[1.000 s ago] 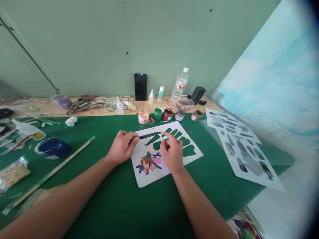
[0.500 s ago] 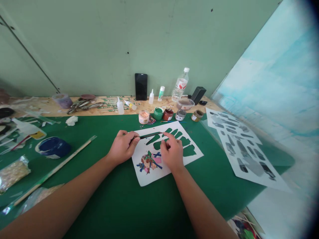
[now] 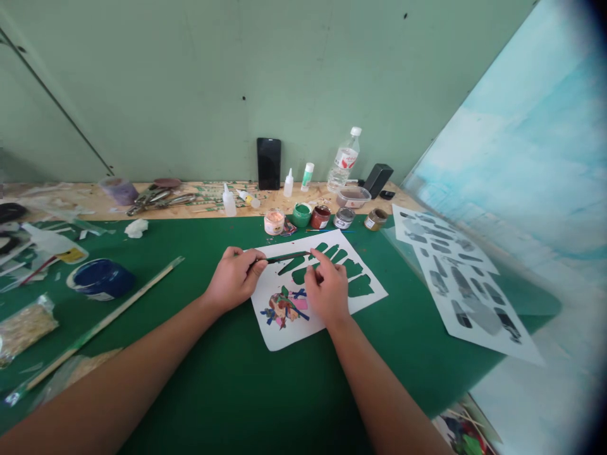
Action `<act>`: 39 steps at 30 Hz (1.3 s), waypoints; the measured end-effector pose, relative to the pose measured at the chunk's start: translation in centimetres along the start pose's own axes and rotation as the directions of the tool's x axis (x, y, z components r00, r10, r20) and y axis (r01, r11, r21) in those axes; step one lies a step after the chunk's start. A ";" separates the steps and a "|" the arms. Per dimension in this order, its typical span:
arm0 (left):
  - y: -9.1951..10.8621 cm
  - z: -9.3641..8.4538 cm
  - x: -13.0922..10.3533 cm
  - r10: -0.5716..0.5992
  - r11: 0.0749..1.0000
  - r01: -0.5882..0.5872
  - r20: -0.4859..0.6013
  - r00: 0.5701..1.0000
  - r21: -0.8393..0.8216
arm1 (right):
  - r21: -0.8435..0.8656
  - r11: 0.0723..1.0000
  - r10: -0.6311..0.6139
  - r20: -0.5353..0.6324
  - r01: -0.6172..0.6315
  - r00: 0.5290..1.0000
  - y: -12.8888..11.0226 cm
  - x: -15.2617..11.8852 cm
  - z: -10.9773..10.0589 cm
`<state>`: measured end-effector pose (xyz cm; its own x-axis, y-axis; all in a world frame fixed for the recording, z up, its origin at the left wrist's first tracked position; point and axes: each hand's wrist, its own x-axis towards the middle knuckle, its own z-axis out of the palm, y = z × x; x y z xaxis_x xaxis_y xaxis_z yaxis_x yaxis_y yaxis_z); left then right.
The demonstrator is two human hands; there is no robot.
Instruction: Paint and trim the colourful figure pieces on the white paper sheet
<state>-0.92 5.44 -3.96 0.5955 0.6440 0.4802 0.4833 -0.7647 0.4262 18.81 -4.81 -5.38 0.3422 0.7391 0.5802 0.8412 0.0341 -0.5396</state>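
My left hand (image 3: 237, 275) pinches one end of a thin dark strip (image 3: 288, 256), which is held level above a white sheet. At the strip's other end is my right hand (image 3: 327, 287), its index fingertip against the tip and its other fingers curled. Beneath both hands, the white sheet (image 3: 274, 340) has several green leaf-like shapes (image 3: 361, 285) on its upper right part. A cluster of small blue, pink, brown and green pieces (image 3: 284, 308) lies on its lower left part, between my hands.
Behind the sheet stand several paint jars (image 3: 321, 217), a phone (image 3: 269, 164) and a water bottle (image 3: 344, 161). On the left are a blue paint pot (image 3: 102, 280), a long stick (image 3: 107, 322) and bags. Sheets with grey shapes (image 3: 443, 316) lie to the right.
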 end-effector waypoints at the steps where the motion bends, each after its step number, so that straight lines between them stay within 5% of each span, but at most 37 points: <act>1: 0.0 0.0 0.0 -0.008 1.000 0.008 -0.004 1.000 0.005 | 0.001 1.000 -0.001 0.000 0.001 1.000 0.0 0.0 0.0; 8: -0.2 0.0 0.0 -0.046 0.999 0.046 -0.038 0.998 0.014 | 0.016 1.000 -0.020 -0.018 0.021 1.000 0.1 -0.1 0.1; 17: 0.0 -0.1 -0.2 0.049 0.999 -0.049 0.001 0.999 -0.009 | -0.002 0.997 -0.080 -0.017 0.080 0.997 0.3 -0.1 0.3; 30: -0.2 -0.1 -0.1 -0.062 0.998 0.063 -0.038 0.997 0.029 | -0.005 0.998 -0.066 -0.030 0.066 0.997 0.3 -0.1 0.2; 39: 0.0 0.0 -0.2 0.022 0.999 -0.021 -0.016 1.000 0.028 | -0.012 0.997 -0.072 -0.026 0.072 0.997 0.3 -0.1 0.3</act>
<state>-1.06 5.27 -4.06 0.5955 0.6276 0.5015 0.4882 -0.7785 0.3944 18.88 -4.67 -5.83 0.2916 0.7167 0.6335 0.8688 0.0787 -0.4889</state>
